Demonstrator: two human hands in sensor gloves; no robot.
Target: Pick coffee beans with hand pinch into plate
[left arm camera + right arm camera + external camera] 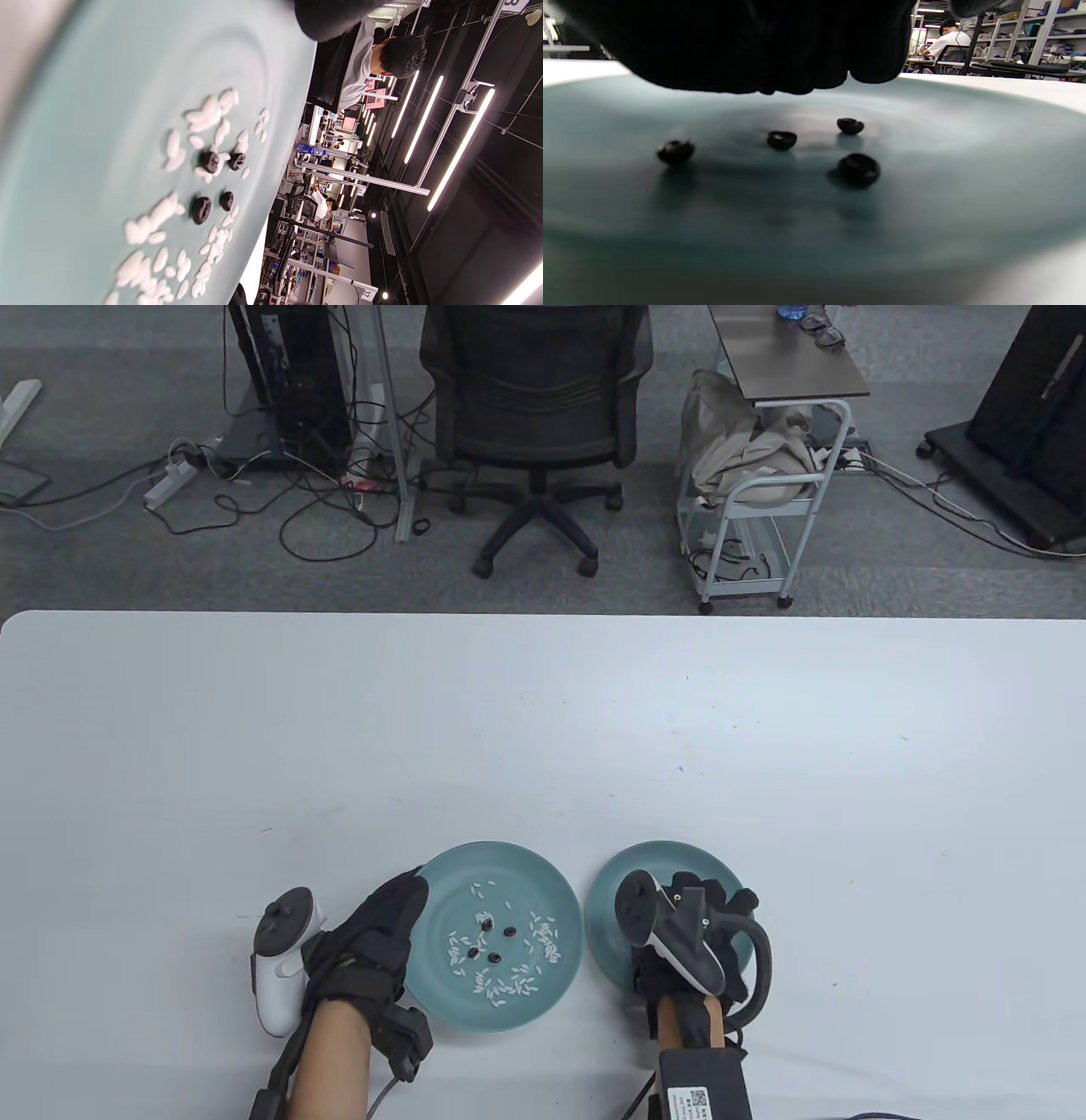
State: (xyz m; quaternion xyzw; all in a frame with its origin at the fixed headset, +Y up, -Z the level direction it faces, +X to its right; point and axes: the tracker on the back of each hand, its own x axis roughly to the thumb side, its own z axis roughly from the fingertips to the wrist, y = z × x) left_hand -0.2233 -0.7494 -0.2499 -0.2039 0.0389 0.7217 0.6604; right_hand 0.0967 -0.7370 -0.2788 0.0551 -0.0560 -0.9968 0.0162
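Observation:
A teal plate [556, 891] near the table's front edge holds many white grains and several dark coffee beans [495, 957]; the left wrist view shows the beans [200, 209] among the grains on this plate [106, 84]. My left hand [414, 891] rests with fingers stretched out against its left rim. A second teal plate [607, 899] lies to the right. My right hand [704, 892] hovers over it. In the right wrist view its gloved fingers [755, 51] hang bunched just above several coffee beans [858, 169] on that plate [967, 148]. I see no bean between the fingers.
Both plates sit close together near the front edge of the white table [543, 729]. Beyond the far edge stand an office chair [534, 415] and a small cart [764, 475] on the floor.

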